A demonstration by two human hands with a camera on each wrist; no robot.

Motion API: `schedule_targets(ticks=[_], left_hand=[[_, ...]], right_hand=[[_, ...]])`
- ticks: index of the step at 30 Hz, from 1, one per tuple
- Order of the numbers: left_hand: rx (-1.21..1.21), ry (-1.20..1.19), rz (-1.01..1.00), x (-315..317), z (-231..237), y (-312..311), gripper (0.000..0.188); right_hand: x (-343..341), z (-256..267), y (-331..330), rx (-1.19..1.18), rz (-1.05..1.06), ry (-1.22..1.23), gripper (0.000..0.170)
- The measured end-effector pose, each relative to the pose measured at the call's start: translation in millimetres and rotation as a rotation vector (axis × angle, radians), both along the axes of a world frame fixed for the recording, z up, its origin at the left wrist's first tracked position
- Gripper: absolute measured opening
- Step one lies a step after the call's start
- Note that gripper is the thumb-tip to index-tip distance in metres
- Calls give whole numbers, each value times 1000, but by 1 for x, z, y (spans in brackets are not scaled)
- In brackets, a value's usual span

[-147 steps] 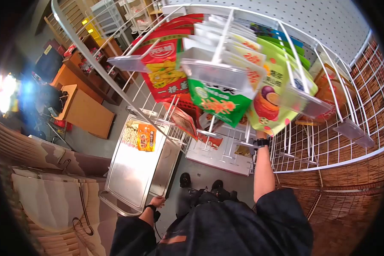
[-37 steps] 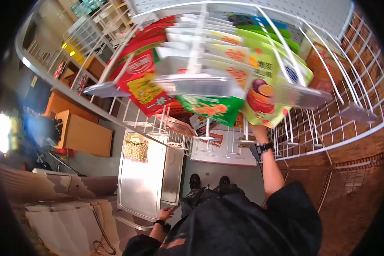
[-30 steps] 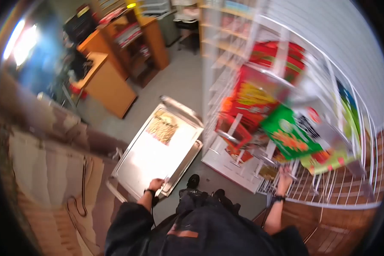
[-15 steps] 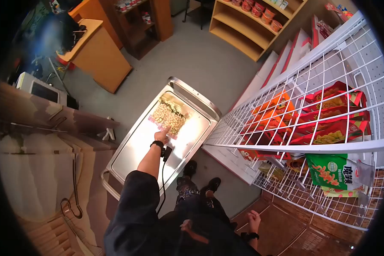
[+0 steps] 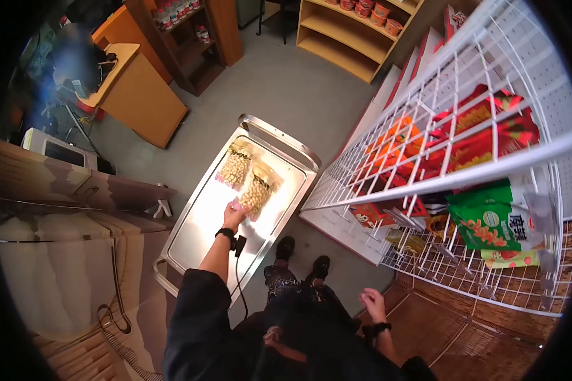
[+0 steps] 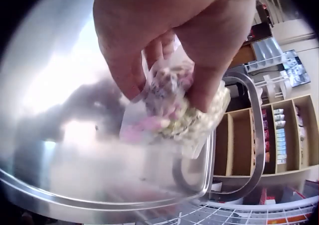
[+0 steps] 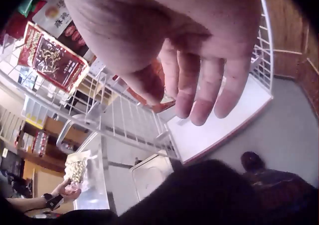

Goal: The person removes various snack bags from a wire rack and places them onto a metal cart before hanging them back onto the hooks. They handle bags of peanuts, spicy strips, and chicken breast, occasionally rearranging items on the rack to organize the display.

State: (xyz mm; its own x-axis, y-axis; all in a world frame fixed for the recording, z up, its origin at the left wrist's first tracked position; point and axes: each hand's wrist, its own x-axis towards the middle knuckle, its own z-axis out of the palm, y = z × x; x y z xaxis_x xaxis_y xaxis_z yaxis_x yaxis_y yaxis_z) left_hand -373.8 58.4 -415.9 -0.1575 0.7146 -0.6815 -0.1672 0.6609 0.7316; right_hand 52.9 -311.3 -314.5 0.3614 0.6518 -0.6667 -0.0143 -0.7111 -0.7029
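Note:
Over a metal tray cart, my left hand pinches the near end of a clear bag of pale nut-like pieces. A second similar bag lies beside it on the tray, to the left. In the left wrist view, thumb and fingers of my left hand grip the crinkled pink-marked end of the bag. My right hand hangs empty beside my body, below the wire rack; its fingers are loosely bent in the right wrist view.
Snack packets, among them a green one and red ones, hang in the rack at the right. A wooden shelf with red tubs stands at the back, a wooden desk at the left. A cable hangs by my left wrist.
My right hand has come away from the rack to my side. My left hand has reached onto the tray and taken hold of a bag; two bags now show apart. The orange packet is gone from the tray.

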Motion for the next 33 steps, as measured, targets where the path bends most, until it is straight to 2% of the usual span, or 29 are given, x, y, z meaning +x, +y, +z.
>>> schedule_targets(ticks=[2, 4, 6, 8, 10, 14, 16, 17, 18, 21, 23, 26, 30, 31, 33], left_hand=[[176, -78, -375, -36, -5, -29, 66], [189, -37, -627, -35, 54, -59, 58], [121, -144, -743, -13, 117, -91, 56], [189, -171, -835, 17, 149, -121, 53], [231, -253, -863, 55, 165, -149, 49], [203, -454, -772, 155, 174, -198, 45], [176, -366, -938, 202, 178, -208, 43], [161, -287, -1093, 220, 178, -208, 46], [81, -338, -1112, 237, 178, -213, 49], [177, -333, -1072, 267, 174, -217, 50], [221, -51, -1100, 268, 171, -212, 46], [105, -15, -1041, 245, 141, -206, 42], [41, 192, -1019, 204, 106, -220, 35], [37, 201, -1023, 194, 101, -225, 35], [-51, 406, -1057, 175, 93, -237, 35]], right_hand=[[-3, -5, 32, 54, 114, 29, 28], [-11, -23, 60, 244, 166, 121, 37], [-22, -2, 92, 316, 301, 317, 43], [-31, 34, 112, 300, 503, 284, 48], [-36, 59, 113, 418, 365, 436, 46], [-7, 82, 105, 615, 136, 588, 38], [11, 76, 94, 660, -204, 691, 28], [24, 82, 90, 729, -237, 565, 23], [37, 80, 84, 744, -251, 565, 23], [83, 78, 69, 733, -382, 253, 20], [116, 84, 60, 759, -405, 217, 20], [154, 94, 61, 815, -327, -34, 23], [178, 116, 73, 880, -248, -83, 26], [182, 124, 77, 926, -214, -200, 25], [186, 113, 83, 896, -203, -204, 23]])
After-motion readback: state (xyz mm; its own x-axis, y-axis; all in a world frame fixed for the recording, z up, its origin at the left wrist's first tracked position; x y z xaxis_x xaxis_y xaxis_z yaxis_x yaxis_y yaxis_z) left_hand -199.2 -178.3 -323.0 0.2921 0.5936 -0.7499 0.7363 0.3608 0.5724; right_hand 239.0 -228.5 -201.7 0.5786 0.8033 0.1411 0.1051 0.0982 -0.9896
